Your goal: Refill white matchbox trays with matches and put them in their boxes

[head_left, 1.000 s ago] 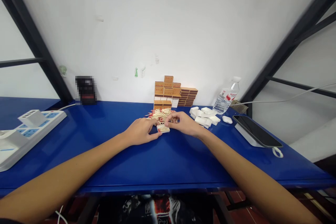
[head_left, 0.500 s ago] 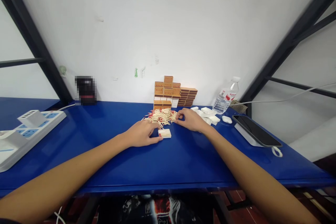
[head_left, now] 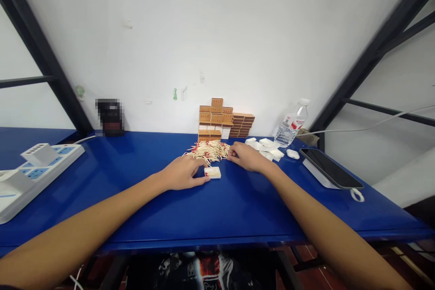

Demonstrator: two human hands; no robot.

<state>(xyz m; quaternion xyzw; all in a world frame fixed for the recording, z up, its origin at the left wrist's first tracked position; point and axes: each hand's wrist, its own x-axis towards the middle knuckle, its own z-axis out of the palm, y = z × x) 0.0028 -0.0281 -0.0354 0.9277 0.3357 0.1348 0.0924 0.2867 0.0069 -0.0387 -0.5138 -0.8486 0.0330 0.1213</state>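
Observation:
My left hand [head_left: 183, 173] grips the left end of a small white matchbox tray [head_left: 214, 172] between thumb and fingers. A few red-tipped matches lie in that tray, which rests on the blue table. Behind it spreads a loose heap of matches [head_left: 208, 149] with red heads. At the heap's right edge is my right hand [head_left: 247, 156], its thumb and fingers pinched together. Whatever lies between those fingertips is too small or hidden to make out. Several more white trays [head_left: 268, 144] are piled just beyond the right hand.
Brown matchboxes [head_left: 216, 118] stand stacked against the wall behind the heap. To the right are a water bottle [head_left: 291, 124], a white earbud case [head_left: 292, 154] and a phone [head_left: 331, 167]. A power strip [head_left: 64, 163] lies on the left of the blue table [head_left: 204, 217].
My right hand has shifted slightly, its fingers drawing closer together by the match heap. My left hand and the tray have stayed in place.

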